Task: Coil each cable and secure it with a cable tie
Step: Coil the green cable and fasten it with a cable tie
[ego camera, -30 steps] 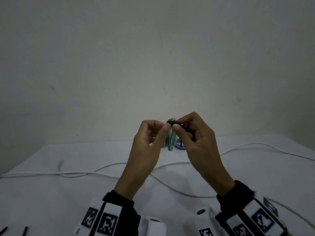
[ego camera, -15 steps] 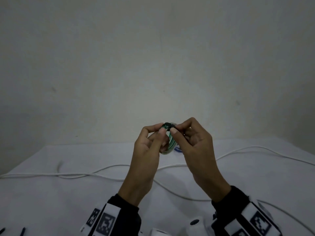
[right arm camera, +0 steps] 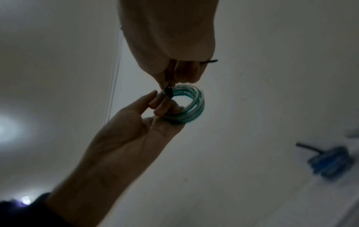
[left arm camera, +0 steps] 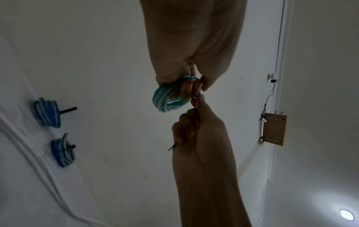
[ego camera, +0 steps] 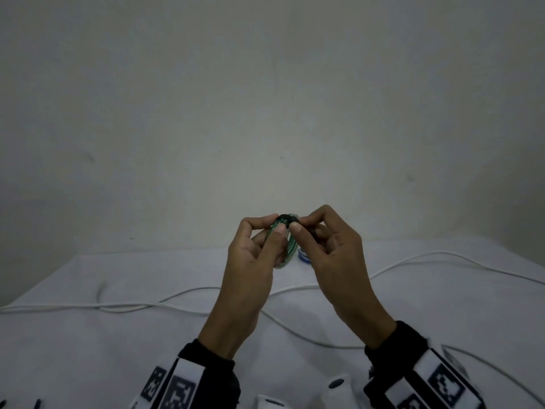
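A green-and-white cable coil (ego camera: pixel 290 250) is held up above the white table (ego camera: pixel 88 335), with a black cable tie (ego camera: pixel 285 218) looped over its top. My left hand (ego camera: pixel 276 224) pinches the coil beside the tie, with fingers through the ring. My right hand (ego camera: pixel 298 225) pinches the tie at the coil. In the left wrist view the coil (left arm camera: pixel 167 98) hangs from the left hand, and the tie's tail (left arm camera: pixel 172 148) pokes out below the right fist. In the right wrist view the tie (right arm camera: pixel 168 92) crosses the coil (right arm camera: pixel 191 106).
A long loose white cable (ego camera: pixel 177 293) snakes across the table under my arms. Two blue coils (left arm camera: pixel 46 113) (left arm camera: pixel 62 151) bound with black ties lie on the table beyond the hands. Thin dark strips (ego camera: pixel 37 404) lie at the front left edge. A wall stands behind the table.
The hands have closed in on each other, and the right hand now grips the tie right at the coil. The coil has turned slightly between the fingers.
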